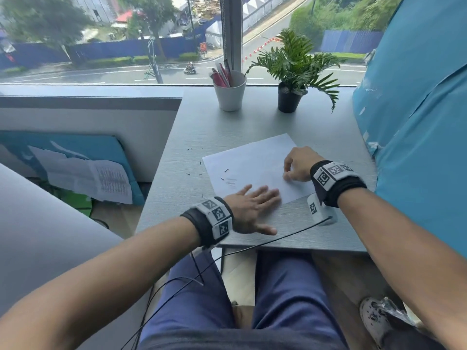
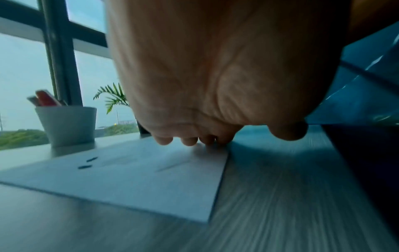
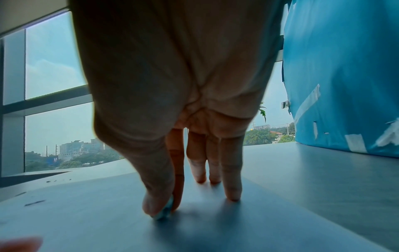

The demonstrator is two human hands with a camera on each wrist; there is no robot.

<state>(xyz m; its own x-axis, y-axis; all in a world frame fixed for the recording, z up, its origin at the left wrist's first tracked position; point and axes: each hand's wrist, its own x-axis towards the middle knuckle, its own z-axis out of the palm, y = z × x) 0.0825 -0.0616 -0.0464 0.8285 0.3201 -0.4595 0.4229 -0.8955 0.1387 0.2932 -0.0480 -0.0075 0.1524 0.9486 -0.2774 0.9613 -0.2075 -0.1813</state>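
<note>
Your left hand lies flat, fingers straight, pinning only the near edge of the white sheet of paper on the grey desk — thin hold. Your right hand pinches a small pale eraser onto the sheet; hard rubbing could skid or crease it.

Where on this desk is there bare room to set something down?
Bare desk lies between the far edge of the paper and the white cup and potted plant, and in the strip left of the paper, dotted only with dark crumbs. Crowded: the near edge, where the left hand touches the paper, the right hand pinches an eraser and a cable runs.
</note>
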